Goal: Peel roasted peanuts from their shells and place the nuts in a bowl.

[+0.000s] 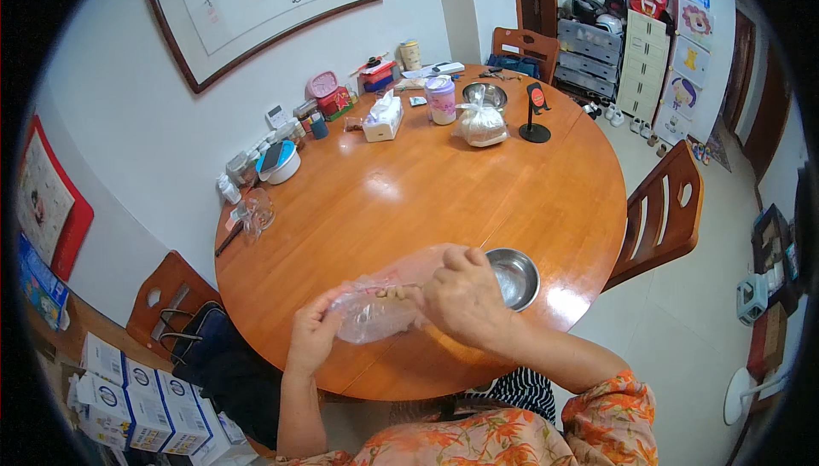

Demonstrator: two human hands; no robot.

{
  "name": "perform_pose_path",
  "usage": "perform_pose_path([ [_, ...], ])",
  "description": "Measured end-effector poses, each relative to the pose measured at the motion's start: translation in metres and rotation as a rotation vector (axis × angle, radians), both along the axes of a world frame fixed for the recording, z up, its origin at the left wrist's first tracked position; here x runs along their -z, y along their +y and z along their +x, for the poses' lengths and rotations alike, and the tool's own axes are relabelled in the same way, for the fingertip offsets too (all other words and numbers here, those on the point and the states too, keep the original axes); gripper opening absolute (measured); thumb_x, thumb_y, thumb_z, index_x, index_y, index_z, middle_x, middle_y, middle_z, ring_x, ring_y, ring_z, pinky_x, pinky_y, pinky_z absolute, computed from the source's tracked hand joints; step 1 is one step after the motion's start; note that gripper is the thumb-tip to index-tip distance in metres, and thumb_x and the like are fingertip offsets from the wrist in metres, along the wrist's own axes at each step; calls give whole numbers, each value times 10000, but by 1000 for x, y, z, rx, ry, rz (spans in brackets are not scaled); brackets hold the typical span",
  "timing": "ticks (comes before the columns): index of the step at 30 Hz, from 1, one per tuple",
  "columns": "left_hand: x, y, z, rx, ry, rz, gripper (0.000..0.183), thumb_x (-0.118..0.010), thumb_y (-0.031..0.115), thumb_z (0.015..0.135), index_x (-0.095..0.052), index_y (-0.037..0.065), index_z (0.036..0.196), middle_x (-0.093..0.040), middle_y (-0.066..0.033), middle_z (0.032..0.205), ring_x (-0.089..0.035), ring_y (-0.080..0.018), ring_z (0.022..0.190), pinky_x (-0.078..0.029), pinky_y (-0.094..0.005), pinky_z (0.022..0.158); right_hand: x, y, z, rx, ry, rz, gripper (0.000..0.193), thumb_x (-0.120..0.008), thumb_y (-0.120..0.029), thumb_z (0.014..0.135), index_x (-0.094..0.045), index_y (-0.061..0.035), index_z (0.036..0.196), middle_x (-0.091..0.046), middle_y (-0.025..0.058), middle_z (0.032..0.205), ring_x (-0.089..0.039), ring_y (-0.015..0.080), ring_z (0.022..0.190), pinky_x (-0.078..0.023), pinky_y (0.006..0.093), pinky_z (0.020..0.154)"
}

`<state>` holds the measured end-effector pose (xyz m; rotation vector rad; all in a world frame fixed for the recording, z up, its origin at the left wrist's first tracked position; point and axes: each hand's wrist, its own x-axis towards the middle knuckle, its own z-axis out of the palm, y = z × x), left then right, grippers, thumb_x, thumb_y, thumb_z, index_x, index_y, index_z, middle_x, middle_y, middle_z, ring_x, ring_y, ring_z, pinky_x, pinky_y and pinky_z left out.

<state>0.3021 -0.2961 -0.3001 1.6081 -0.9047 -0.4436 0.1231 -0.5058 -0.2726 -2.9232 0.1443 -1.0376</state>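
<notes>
A clear plastic bag (pixel 374 317) with a pinkish part lies over the near side of the round wooden table (pixel 546 202). Several small pale beige pieces (pixel 394 293) show in it; their kind is too small to tell. My left hand (pixel 314 334) grips the bag's left edge between thumb and fingers. At the bag's right side, my right hand (pixel 465 295) is closed, knuckles up, its fingertips hidden and touching or close to the bag. Just beyond it on the right stands a round steel bowl (pixel 514 278), partly covered by that hand.
Toward the far side stand a tied bag of white contents (pixel 483 127), another steel bowl (pixel 495 95), a lidded tub (pixel 441 101), a black phone stand (pixel 536 116) and a tissue box (pixel 383 121). Jars and containers line the wall side. Wooden chairs (pixel 661 214) surround the table.
</notes>
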Motion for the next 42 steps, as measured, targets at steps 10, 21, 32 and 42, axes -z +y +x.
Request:
perform_pose_path([
  [10, 25, 18, 36, -389, 240, -204, 296, -506, 89, 1001, -639, 30, 1259, -644, 40, 887, -453, 2, 614, -308, -155, 494, 2, -30, 16, 179, 126, -126, 232, -766, -212, 697, -614, -88, 820, -644, 59, 787, -589, 259, 821, -406, 402, 710],
  [21, 40, 2, 36, -54, 695, -455, 358, -490, 189, 1021, -551, -20, 1305, -587, -133, 1347, -562, -258, 1244, -437, -430, 1087, 29, -27, 64, 199, 133, -164, 235, -703, -244, 744, -689, -54, 883, -678, 93, 912, -570, 256, 904, -401, 423, 753],
  [32, 39, 26, 71, -131, 821, -522, 305, -566, 176, 997, -585, 2, 1246, -648, -122, 1210, -637, -229, 1093, -529, -386, 942, 26, -24, 72, 152, 305, 386, 170, -607, -142, 868, -659, -8, 959, -689, 143, 897, -642, 285, 854, -502, 403, 743],
  [42, 15, 28, 82, -414, -25, -94, 309, -665, 73, 911, -604, 28, 1210, -664, -104, 1139, -641, -198, 1035, -523, -310, 870, 39, -1, 42, -299, -26, 2062, 28, -583, -66, 962, -587, -51, 986, -636, 40, 905, -628, 130, 826, -538, 293, 736],
])
